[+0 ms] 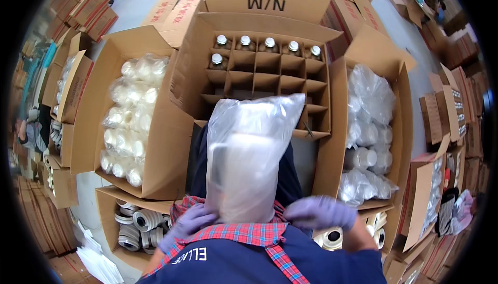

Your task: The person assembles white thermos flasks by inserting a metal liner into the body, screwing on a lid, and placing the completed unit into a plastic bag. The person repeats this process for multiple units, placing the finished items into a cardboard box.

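A navy shirt (233, 257) lies nearest. Largest beyond it is the divided box (259, 23), far middle, between the left box (168, 151) and the right box (332, 102). The clear bag (246, 164) is near middle, over the lap. The gloved left hand (194, 222) touches its near left edge; whether it grips, I cannot tell. The right hand (321, 213), blurred, is to the right, its finger state unclear. Six capped bottles (269, 46) stand in far cells.

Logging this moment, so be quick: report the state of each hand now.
Left hand: at the lower left of the clear plastic bag; open or closed cannot be told.
Right hand: blurred, right of the bag; open or closed cannot be told.
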Motion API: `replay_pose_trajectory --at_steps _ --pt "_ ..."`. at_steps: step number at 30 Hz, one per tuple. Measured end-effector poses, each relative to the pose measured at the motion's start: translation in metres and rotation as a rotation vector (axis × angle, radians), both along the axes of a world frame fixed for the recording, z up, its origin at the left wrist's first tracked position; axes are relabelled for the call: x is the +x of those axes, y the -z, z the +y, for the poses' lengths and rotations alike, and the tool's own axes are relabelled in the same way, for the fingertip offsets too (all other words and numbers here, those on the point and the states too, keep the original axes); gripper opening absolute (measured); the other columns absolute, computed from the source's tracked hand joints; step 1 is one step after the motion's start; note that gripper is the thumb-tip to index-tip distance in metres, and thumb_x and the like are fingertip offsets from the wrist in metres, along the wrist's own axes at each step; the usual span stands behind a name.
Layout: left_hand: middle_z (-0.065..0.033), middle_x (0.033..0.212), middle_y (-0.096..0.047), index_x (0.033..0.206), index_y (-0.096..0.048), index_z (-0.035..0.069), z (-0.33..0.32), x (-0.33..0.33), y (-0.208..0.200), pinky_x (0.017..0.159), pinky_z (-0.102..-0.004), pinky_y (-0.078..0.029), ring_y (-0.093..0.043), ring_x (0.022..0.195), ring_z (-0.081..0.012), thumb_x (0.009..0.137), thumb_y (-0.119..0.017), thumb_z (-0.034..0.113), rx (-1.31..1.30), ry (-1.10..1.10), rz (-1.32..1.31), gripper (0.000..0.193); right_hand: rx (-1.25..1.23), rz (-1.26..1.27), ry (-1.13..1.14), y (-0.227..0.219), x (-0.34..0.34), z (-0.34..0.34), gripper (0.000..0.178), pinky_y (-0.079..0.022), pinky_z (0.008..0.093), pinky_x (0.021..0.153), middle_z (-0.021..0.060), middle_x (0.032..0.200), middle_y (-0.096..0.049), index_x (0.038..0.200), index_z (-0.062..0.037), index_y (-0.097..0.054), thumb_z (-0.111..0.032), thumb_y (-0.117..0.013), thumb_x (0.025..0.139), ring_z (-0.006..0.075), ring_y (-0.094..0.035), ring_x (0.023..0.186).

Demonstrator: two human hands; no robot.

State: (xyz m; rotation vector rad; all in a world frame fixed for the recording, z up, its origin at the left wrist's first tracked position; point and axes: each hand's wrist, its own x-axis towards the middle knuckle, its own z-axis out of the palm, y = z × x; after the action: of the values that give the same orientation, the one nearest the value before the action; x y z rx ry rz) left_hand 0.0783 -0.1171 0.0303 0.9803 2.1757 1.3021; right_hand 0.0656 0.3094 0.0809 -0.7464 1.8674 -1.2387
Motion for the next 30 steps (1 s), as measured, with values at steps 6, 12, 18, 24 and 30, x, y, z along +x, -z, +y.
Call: replay_pose_trajectory --at_steps 6,12,18,24,30 --pt "-0.0212 0.146 -0.047 0.143 -0.045 -0.006 0.055 -0.095 -0.005 0.115 -0.039 -0.033 -0.045 0.137 -0.0332 0.082 -0.071 0.014 0.011 -0.356 -0.076 0.069 -0.141 1.231 0.29 -0.047 -0.132 -0.078 0.051 -0.043 0.0473 0.104 0.0145 0.123 -0.062 0.122 -0.014 -0.064 -0.009 -0.07 0.071 0.0375 -0.054 0.123" --pt "-0.0305 0.145 -0.046 0.143 -0.045 -0.002 0.096 -0.065 -0.002 0.113 -0.0496 -0.036 -0.045 0.136 -0.0452 0.079 -0.078 0.014 0.12 -0.027 0.089 0.074 0.258 1.246 0.232 -0.03 -0.094 -0.002 0.021 -0.052 0.0392 0.084 0.0013 0.102 -0.065 0.103 -0.0196 -0.065 -0.02 -0.061 0.082 0.0218 -0.063 0.1" --pt "-0.0231 0.131 -0.061 0.125 -0.062 -0.003 0.105 -0.08 -0.004 0.107 -0.0416 -0.045 -0.059 0.123 -0.0365 0.081 -0.066 0.004 -0.151 -0.172 0.051 0.045 0.973 0.958 1.058 -0.043 0.036 0.163 0.038 -0.054 0.0403 0.071 0.0106 0.085 -0.067 0.127 -0.011 -0.065 -0.015 -0.062 0.089 0.0279 -0.066 0.077" --pt "-0.0226 0.126 -0.064 0.122 -0.064 -0.003 0.146 -0.124 -0.022 0.101 -0.0409 -0.048 -0.062 0.116 -0.0363 0.082 -0.061 -0.002 -0.145 -0.066 0.171 0.041 1.536 0.309 0.741 0.065 0.019 0.238 0.033 -0.056 0.0406 0.081 0.0153 0.095 -0.072 0.12 -0.0065 -0.069 -0.017 -0.057 0.091 0.0311 -0.071 0.09" --pt "-0.0218 0.119 -0.065 0.118 -0.064 -0.001 0.152 -0.151 -0.019 0.1 -0.0467 -0.048 -0.061 0.113 -0.0416 0.076 -0.065 -0.002 -0.253 -0.042 0.264 0.042 1.293 -0.091 0.78 0.222 -0.042 0.315 0.031 -0.054 0.0462 0.091 0.0215 0.117 -0.07 0.108 -0.005 -0.074 -0.02 -0.051 0.091 0.0378 -0.069 0.107"
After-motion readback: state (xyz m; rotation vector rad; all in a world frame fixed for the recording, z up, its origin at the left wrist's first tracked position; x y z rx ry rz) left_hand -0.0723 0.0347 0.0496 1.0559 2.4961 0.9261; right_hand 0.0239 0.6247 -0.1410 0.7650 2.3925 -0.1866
